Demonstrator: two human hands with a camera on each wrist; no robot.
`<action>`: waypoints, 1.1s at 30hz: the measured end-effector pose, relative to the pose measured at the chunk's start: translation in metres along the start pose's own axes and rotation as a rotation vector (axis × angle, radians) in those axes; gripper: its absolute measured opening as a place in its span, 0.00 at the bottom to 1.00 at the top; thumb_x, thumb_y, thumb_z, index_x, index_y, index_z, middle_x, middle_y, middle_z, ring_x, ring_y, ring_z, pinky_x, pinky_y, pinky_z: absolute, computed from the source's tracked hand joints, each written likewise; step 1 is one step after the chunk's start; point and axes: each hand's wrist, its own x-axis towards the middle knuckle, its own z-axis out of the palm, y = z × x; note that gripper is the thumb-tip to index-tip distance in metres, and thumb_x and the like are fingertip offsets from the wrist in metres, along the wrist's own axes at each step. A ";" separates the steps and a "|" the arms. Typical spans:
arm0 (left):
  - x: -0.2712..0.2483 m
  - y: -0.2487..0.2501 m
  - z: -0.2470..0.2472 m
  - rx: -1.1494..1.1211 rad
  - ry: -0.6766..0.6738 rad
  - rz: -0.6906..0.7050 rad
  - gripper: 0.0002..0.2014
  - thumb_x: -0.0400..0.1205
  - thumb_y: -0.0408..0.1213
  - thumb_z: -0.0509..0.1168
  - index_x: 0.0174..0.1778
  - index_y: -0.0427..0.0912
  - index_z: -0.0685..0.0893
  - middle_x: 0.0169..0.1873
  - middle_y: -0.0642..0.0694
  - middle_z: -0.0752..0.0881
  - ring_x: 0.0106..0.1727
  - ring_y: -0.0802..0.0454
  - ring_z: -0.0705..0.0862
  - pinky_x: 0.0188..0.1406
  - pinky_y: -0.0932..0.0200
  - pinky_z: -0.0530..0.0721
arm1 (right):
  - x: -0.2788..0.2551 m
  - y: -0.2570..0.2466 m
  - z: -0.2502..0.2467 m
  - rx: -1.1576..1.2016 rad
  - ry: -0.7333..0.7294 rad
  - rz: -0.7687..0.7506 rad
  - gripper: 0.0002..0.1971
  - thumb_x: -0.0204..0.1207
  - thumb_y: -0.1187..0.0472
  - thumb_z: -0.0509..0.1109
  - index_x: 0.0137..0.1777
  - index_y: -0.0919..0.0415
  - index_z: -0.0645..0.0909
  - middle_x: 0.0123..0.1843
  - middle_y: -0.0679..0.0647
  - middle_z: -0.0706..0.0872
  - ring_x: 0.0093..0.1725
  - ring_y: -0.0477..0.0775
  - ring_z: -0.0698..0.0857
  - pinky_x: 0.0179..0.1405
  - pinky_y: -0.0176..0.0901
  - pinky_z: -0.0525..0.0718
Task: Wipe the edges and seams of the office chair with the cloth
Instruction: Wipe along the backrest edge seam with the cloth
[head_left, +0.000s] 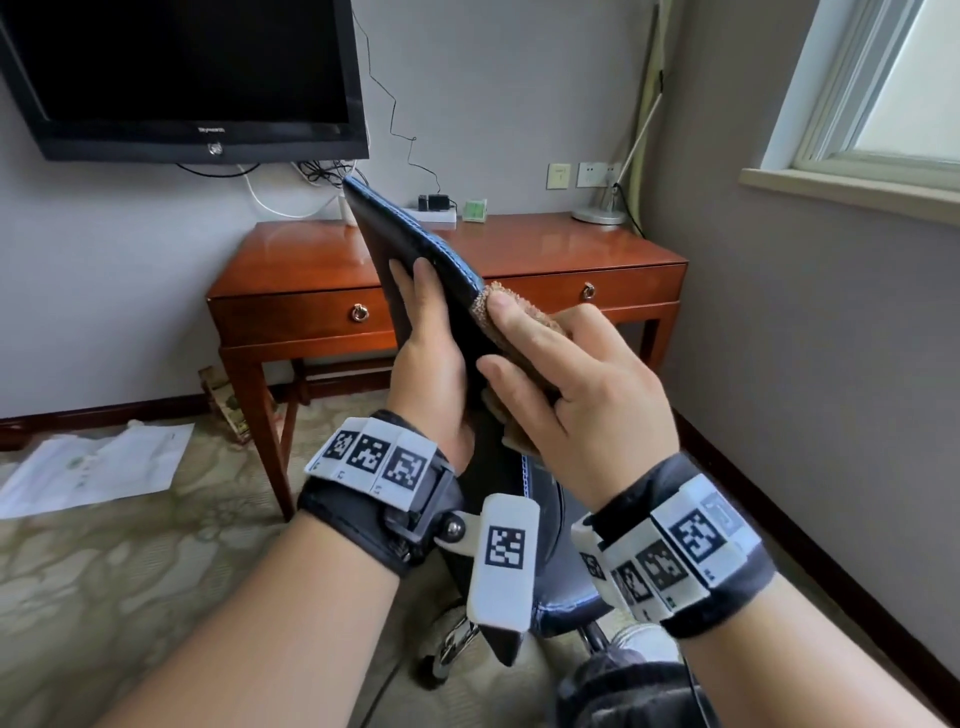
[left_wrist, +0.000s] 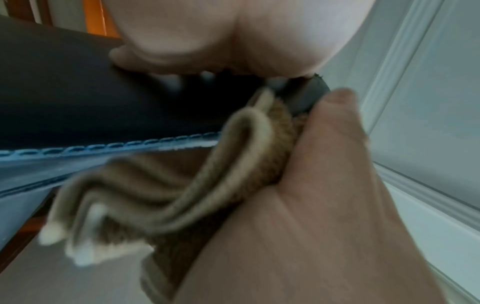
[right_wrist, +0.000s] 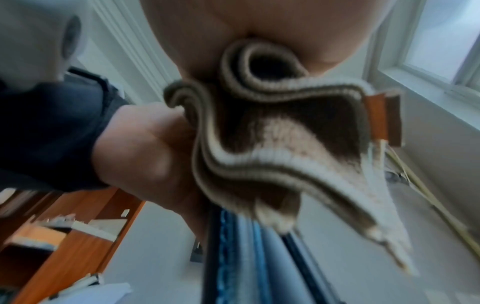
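Taking the chair back (head_left: 410, 249) as the landmark: it stands edge-on to the head camera, a thin dark panel rising in front of the wooden surface (head_left: 545, 249), with a blue stitched seam (head_left: 457, 262) running along its near edge.

On its left face, the left hand (head_left: 426, 338) grasps the panel, fingers flat up the back side and palm wrapped round the lower edge, steadying it. On its right edge, the right hand (head_left: 566, 379) clenches the cloth (head_left: 514, 317), thumb on top, pressing the bunched terry onto the seam about halfway up.

The panel looks stiff and padded, its skin smooth and probably slick, so it should bear firm pressure but may swivel; holding the flat face, as the left hand does, seems the sound place. The cloth is soft, light and floppy, best kept folded under the fingertips so that loose corners do not drag.

The head view shows both hands and the seam's whole run above the cloth. The left wrist view adds the stitching (left_wrist: 116, 145) close up and the cloth (left_wrist: 182, 195) lapped over the edge. The right wrist view, blurred, shows the cloth's (right_wrist: 272, 144) folds and what may be a tag, hidden from the head camera.
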 end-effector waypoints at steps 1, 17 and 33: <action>-0.006 0.004 0.000 -0.008 -0.018 -0.025 0.60 0.49 0.89 0.69 0.71 0.50 0.89 0.62 0.39 0.92 0.65 0.34 0.91 0.71 0.29 0.83 | 0.001 0.000 0.002 0.054 -0.002 0.028 0.22 0.85 0.42 0.66 0.76 0.45 0.82 0.57 0.52 0.83 0.50 0.50 0.84 0.45 0.49 0.88; -0.023 0.013 -0.033 0.037 -0.155 0.224 0.27 0.91 0.51 0.63 0.86 0.72 0.67 0.72 0.51 0.88 0.70 0.47 0.89 0.69 0.32 0.86 | 0.023 -0.001 0.013 0.276 0.080 -0.016 0.05 0.77 0.64 0.80 0.50 0.64 0.89 0.52 0.54 0.85 0.53 0.49 0.85 0.51 0.44 0.86; -0.018 -0.014 -0.033 0.255 -0.116 0.393 0.36 0.77 0.70 0.71 0.82 0.82 0.66 0.80 0.60 0.79 0.81 0.46 0.78 0.76 0.29 0.77 | 0.016 -0.008 0.000 0.238 0.105 0.136 0.05 0.79 0.60 0.79 0.49 0.61 0.89 0.49 0.49 0.87 0.51 0.45 0.87 0.52 0.37 0.86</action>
